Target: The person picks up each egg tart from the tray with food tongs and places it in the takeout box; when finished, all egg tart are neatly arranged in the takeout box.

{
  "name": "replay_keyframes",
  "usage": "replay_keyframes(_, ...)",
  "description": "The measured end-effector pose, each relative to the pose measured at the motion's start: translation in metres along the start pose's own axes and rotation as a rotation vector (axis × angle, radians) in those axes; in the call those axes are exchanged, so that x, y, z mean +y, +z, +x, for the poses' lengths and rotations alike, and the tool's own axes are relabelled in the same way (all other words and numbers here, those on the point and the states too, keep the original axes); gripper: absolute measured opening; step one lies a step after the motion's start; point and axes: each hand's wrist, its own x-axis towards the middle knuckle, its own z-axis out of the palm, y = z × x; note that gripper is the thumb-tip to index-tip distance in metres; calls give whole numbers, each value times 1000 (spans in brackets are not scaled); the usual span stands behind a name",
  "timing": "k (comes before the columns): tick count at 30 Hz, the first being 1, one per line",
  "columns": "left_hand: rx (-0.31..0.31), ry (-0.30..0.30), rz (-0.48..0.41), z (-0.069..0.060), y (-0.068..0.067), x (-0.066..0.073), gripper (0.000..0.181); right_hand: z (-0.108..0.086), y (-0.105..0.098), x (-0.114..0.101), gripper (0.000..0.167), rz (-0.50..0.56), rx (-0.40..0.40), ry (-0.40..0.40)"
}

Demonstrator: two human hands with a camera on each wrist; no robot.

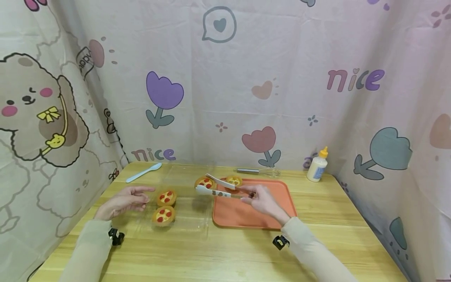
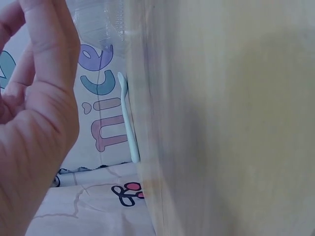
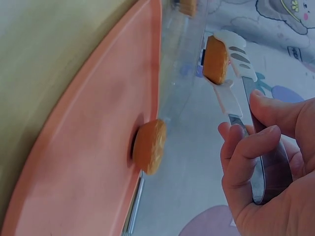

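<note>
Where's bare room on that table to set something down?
The table is bare right of the orange tray, in front of the bottle, and nearer, between the sleeves. It's crowded around the clear container, holding two mini pizzas, and at the tray's back left, where tongs hold another near a pastry.

A hand could pass along the table's (image 1: 197,258) near strip. In the clear container (image 1: 192,213), two pizza tarts (image 1: 164,215) block the left side; the near right part offers room. The tongs (image 1: 215,192) and their tart (image 1: 205,182) bar the far crossing to the orange tray (image 1: 243,217), whose right side lies under the right hand (image 1: 262,200) and forearm.
</note>
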Motion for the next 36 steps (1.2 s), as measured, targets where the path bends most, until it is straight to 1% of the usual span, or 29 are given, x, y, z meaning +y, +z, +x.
replay_keyframes(7, -13, 25, -10, 1, -2, -2, 56, 4, 7, -5, 40, 1, -11, -32)
replay_keyframes(17, 11, -9, -15, 1, 0, -2, 59, 9, 18, -12, 38, -6, -57, -36)
replay_keyframes(22, 14, -11, -21, 1, 0, -2, 58, 11, 23, -16, 39, 1, -76, -29)
replay_keyframes(30, -13, 6, -28, 3, -1, -3, 59, 15, 33, -16, 38, -14, -97, -57)
replay_keyframes(36, -28, 25, -63, 1, -2, -4, 54, 19, 39, -21, 38, -42, -106, -65)
